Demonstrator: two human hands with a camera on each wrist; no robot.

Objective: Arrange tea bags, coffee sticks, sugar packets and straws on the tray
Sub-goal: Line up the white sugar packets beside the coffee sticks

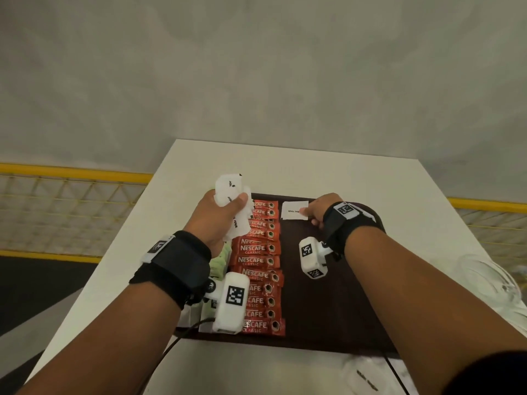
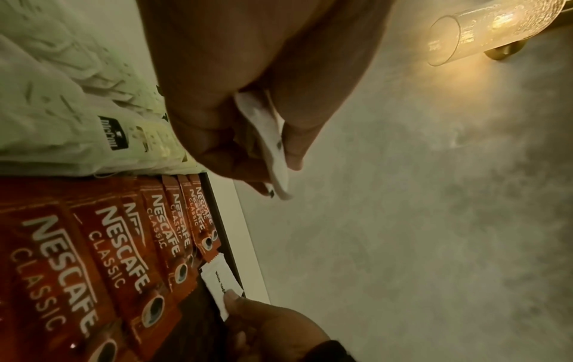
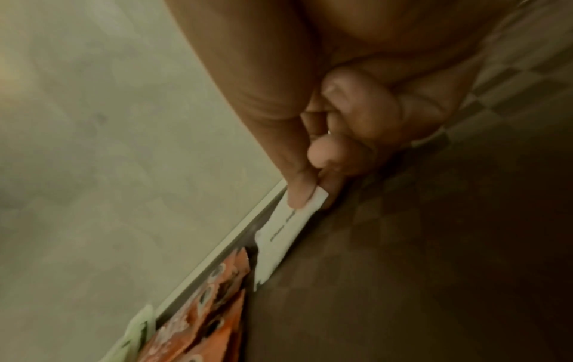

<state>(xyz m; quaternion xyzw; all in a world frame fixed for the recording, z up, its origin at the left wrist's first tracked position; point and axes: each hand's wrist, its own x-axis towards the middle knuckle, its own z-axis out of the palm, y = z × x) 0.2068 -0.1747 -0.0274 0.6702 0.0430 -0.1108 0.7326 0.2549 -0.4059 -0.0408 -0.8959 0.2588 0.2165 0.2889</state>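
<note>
The left hand [image 1: 221, 216] grips a crumpled bunch of white sugar packets [image 1: 232, 195], raised above the far left part of the dark tray [image 1: 336, 303] on the white desk [image 1: 328, 169]. The right hand [image 1: 318, 209] pinches 1 sugar packet [image 1: 293, 210] by its end between thumb and forefinger; it lies flat, or nearly so, at the tray's far edge, just beside the column of red Nescafe coffee sticks [image 1: 261, 269]. Pale green tea bags [image 2: 62, 127] lie left of those sticks.
</note>
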